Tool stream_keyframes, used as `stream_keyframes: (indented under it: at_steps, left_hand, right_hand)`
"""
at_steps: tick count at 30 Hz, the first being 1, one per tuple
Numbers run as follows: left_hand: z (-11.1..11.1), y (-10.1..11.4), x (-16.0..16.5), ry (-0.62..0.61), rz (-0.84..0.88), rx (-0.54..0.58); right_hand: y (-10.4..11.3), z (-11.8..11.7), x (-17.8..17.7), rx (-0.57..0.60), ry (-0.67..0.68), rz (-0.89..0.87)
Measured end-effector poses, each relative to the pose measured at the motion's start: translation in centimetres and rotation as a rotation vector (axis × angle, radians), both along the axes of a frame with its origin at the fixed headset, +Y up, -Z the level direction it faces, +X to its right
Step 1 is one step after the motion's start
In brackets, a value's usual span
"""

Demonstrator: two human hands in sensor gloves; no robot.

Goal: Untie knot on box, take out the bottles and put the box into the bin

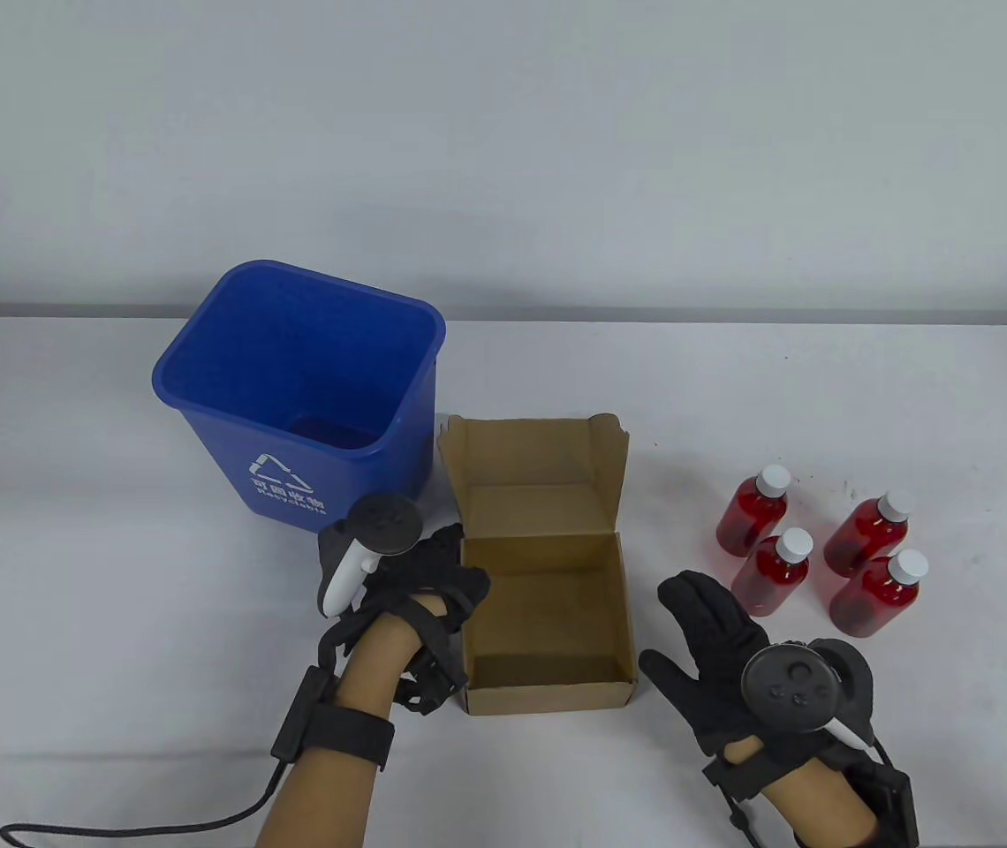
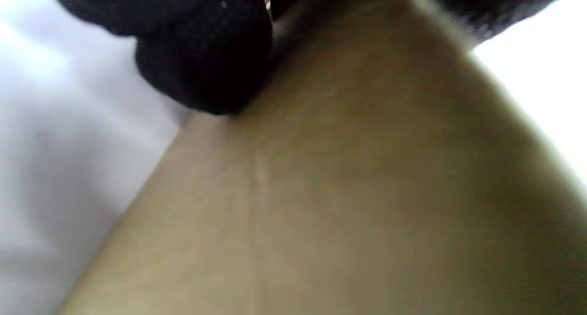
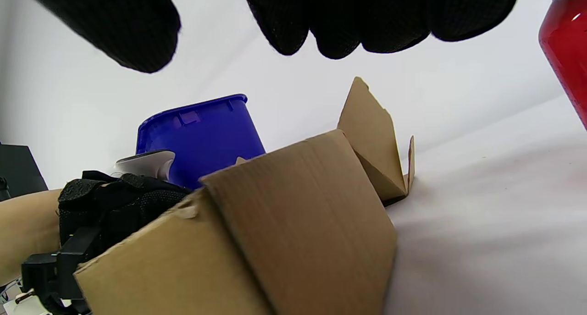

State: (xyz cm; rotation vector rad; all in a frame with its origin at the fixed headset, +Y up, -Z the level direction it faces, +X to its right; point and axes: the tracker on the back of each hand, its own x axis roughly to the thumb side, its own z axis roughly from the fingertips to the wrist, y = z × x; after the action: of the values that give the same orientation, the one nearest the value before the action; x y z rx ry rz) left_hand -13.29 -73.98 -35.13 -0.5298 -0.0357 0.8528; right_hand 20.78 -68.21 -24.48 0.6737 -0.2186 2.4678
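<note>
We find the box [image 1: 546, 609] at the middle of the table [image 1: 71, 548], its lid standing up at the far side. Behind it and to its left stands the bin [image 1: 300, 393], just beside the lid's left edge. To the right of the box, well apart from it, four bottles [image 1: 821, 552] stand upright in a tight cluster. Our left hand [image 1: 420, 579] sits at the box's left wall, touching it, in front of the bin. Our right hand [image 1: 715, 649] lies between the box and the bottles, nearer the front edge.
</note>
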Motion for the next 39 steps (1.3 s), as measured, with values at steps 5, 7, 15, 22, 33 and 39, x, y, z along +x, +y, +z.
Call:
stream_keyframes:
  at_steps: [5,7,15,22,33,39]
  left_hand:
    - [0.4,-1.1,0.4,-0.026,0.007,-0.176]
    - [0.4,-1.0,0.4,-0.036,-0.029,-0.19]
    - [0.1,0.3,0.7,0.003,-0.2,-0.167]
    - [0.9,1.1,0.2,0.019,-0.224,-0.105]
    - [3.0,8.3,0.7,0.105,-0.256,0.39]
    - [3.9,11.6,1.0,0.119,-0.267,0.433]
  right_hand:
    - [0.0,-0.1,0.0,-0.012,-0.003,0.002]
    - [0.1,-0.1,-0.1,-0.015,-0.002,0.003]
    - [0.0,-0.1,-0.1,-0.021,-0.001,0.003]
    - [-0.1,-0.2,-0.1,-0.022,-0.011,0.018]
    - [0.0,-0.1,-0.2,-0.016,-0.018,0.03]
    - [0.0,0.0,-0.2,-0.011,-0.025,0.039]
